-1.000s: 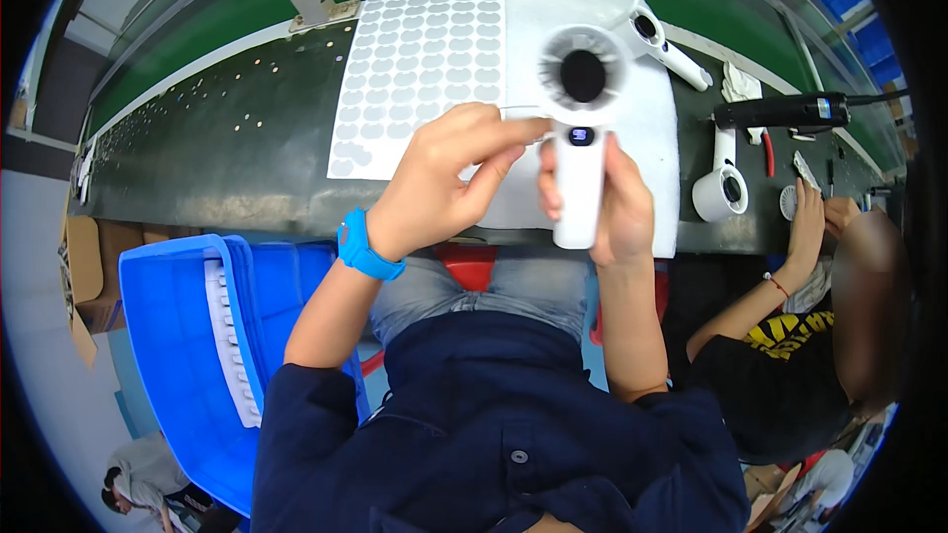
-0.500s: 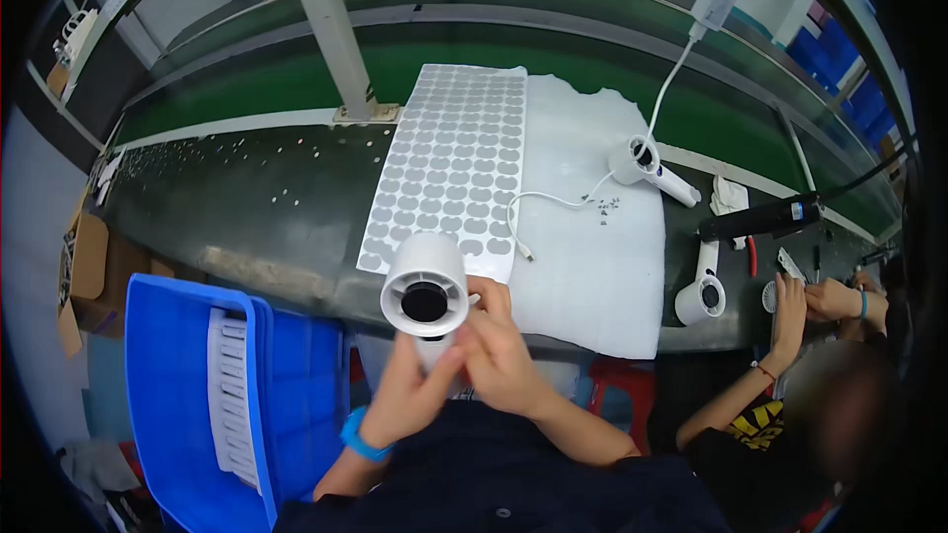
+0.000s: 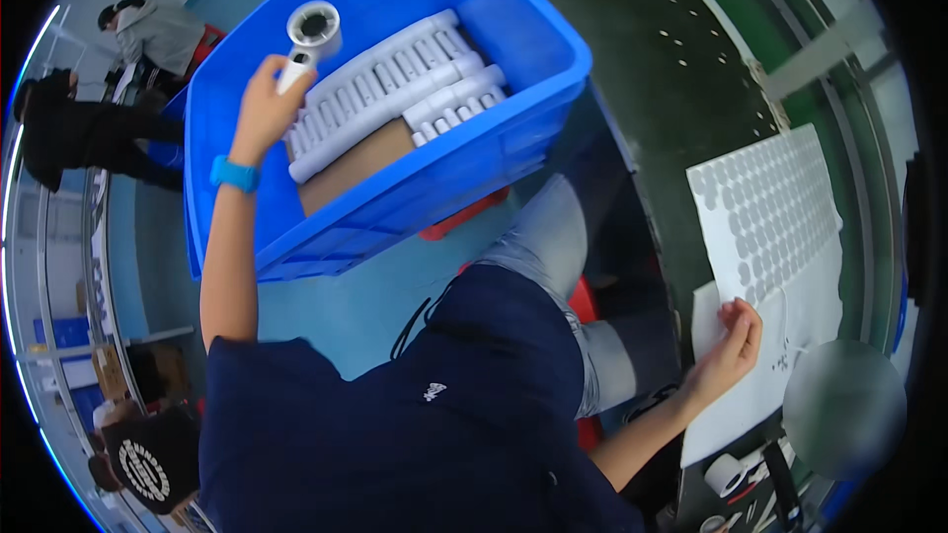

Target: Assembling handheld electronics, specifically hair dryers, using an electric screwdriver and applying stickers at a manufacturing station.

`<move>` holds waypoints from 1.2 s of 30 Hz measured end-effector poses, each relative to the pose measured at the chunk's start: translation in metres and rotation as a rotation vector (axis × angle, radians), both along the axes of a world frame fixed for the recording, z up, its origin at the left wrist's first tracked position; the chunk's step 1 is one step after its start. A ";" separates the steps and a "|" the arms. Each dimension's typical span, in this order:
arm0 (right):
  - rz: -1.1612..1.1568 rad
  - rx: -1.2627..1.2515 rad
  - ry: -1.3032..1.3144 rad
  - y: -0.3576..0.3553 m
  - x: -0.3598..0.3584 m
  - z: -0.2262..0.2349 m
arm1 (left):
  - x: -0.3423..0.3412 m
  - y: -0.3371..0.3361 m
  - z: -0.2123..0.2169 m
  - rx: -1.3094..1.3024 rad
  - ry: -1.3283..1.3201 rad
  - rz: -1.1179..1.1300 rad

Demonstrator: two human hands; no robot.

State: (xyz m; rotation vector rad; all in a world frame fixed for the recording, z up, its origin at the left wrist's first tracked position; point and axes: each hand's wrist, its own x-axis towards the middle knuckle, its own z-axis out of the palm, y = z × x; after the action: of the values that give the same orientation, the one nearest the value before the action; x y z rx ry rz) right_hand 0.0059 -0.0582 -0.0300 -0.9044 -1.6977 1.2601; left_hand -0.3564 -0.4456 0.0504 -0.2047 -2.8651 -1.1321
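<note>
In my left hand (image 3: pixel 265 111) is a white handheld fan (image 3: pixel 316 32), gripped by its handle with the round head up. That hand reaches over the left part of a blue plastic bin (image 3: pixel 568 49). Inside the bin, white foam trays (image 3: pixel 380 89) carry rows of white cylindrical parts, next to a piece of brown cardboard (image 3: pixel 357 166). My right hand (image 3: pixel 724 360) hovers at the near corner of a sheet of grey stickers (image 3: pixel 775 207), its fingers loosely bent and apart, with nothing visible in them. White foam sheeting (image 3: pixel 736 410) lies beneath it.
A dark workbench (image 3: pixel 652 69) with small scattered pale bits runs along the right. More white fans (image 3: pixel 726 474) lie at its lower right, beside a blurred head. Red stools (image 3: pixel 583 301) stand near my legs. Other people (image 3: pixel 163 35) are in the left background.
My view has swung left to the bin. The left hand has carried the fan away from the bench and over the bin; the right hand has let go of it and stays by the sheet.
</note>
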 end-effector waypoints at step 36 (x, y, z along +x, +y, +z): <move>-0.221 0.262 -0.414 -0.002 0.005 -0.011 | -0.064 0.022 -0.335 -0.197 -0.825 -0.454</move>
State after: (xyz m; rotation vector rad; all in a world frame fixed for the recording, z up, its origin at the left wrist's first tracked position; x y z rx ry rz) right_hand 0.0107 -0.0597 -0.0407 -1.2105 -1.9591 0.7149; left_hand -0.4205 -0.4234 -0.2843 -0.5296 -3.8106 -1.2033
